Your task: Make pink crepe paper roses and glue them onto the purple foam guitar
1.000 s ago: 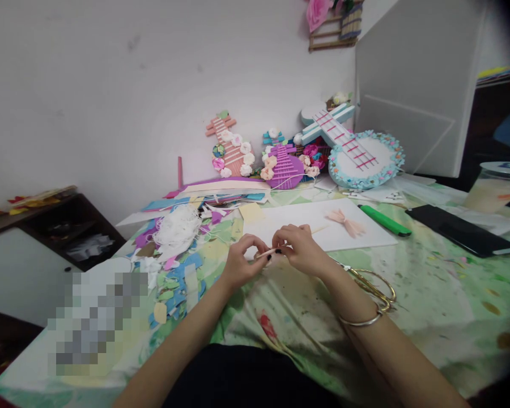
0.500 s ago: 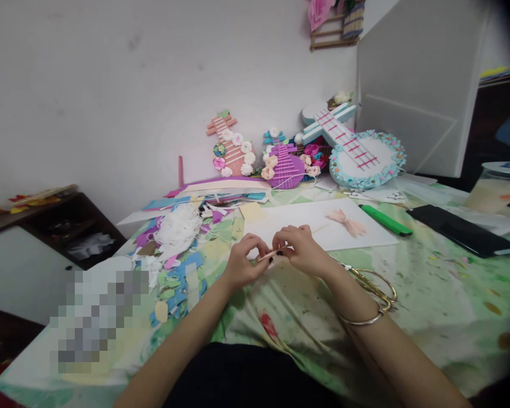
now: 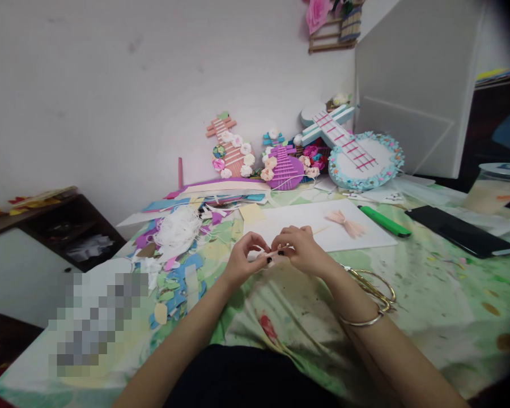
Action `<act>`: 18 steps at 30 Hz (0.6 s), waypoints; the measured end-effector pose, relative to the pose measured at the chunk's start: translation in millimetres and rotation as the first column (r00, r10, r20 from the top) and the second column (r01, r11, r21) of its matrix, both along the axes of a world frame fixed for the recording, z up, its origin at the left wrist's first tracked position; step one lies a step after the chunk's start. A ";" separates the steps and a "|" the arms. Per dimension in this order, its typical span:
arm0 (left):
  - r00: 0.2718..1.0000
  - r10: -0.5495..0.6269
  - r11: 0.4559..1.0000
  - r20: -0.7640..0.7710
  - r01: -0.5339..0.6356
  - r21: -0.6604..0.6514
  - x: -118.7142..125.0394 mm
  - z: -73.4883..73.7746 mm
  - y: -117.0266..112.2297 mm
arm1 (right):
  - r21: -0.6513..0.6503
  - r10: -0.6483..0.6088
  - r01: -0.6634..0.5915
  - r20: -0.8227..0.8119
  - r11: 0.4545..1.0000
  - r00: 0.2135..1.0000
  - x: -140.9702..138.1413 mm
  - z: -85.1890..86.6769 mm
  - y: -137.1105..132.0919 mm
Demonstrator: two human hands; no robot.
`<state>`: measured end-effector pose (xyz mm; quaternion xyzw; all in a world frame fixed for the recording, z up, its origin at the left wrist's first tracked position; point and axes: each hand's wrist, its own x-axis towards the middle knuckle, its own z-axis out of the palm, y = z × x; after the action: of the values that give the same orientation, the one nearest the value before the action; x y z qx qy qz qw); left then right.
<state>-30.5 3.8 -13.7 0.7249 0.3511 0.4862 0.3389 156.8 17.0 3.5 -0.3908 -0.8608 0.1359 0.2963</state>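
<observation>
Both hands meet over the near edge of a white sheet [image 3: 295,215]. My left hand [image 3: 244,259] pinches one end of a thin pale pink strip [image 3: 276,254], its thumb and forefinger closed. Right beside it, my right hand [image 3: 301,250] grips the same strip between thumb and fingers. Most of the strip is hidden by the fingertips. On the sheet lies a gathered bundle of pale pink strips [image 3: 347,223], narrow in the middle. Gold-handled scissors [image 3: 370,285] rest by my right forearm, their blades partly hidden behind it.
A green utility knife [image 3: 385,221] and a black phone-like slab [image 3: 454,230] lie to the right. White string [image 3: 178,226] and coloured foam scraps [image 3: 176,289] spread at left. Decorated model lutes [image 3: 365,161] stand along the wall. A plastic tub [image 3: 499,187] sits far right.
My fingers have shifted slightly on the strip and the hands are a little closer together. Less of the strip shows between them. The view has moved slightly.
</observation>
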 end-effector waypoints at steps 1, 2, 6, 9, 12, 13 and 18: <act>1.000 -0.007 1.000 0.012 0.007 -0.011 -0.2 0.0 0.4 | 0.006 -0.005 0.005 0.010 1.000 1.000 0.1 -0.4 0.2; 1.000 -0.011 1.000 0.016 0.011 -0.015 -0.7 0.0 0.6 | 0.012 -0.011 0.011 0.020 1.000 1.000 0.2 -0.9 0.4; 0.999 0.024 0.999 0.028 -0.025 0.031 -4.8 0.2 -1.3 | 0.027 -0.048 0.047 0.043 0.999 0.998 0.5 -2.3 1.3; 0.991 0.092 0.988 0.095 -0.103 0.112 -5.8 4.6 -8.2 | 0.028 -0.094 0.093 0.044 0.995 0.995 0.6 -2.4 2.1; 0.994 0.092 0.973 0.061 -0.103 0.207 1.1 22.5 -24.5 | 0.028 -0.133 0.132 0.033 0.991 0.991 0.5 -2.9 3.4; 0.999 0.037 0.972 -0.002 -0.036 0.232 5.0 31.7 -33.2 | 0.029 -0.140 0.140 0.032 0.990 0.990 0.4 -3.4 4.1; 0.886 -0.304 0.933 -0.349 0.351 0.081 17.4 65.5 -104.5 | 0.032 -0.175 0.174 0.034 0.984 0.984 0.1 -6.0 7.6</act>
<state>-13.1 -100.8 51.8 0.8672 0.2399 0.3168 0.3000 156.9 24.6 -2.5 -0.4626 -0.8305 0.0898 0.2970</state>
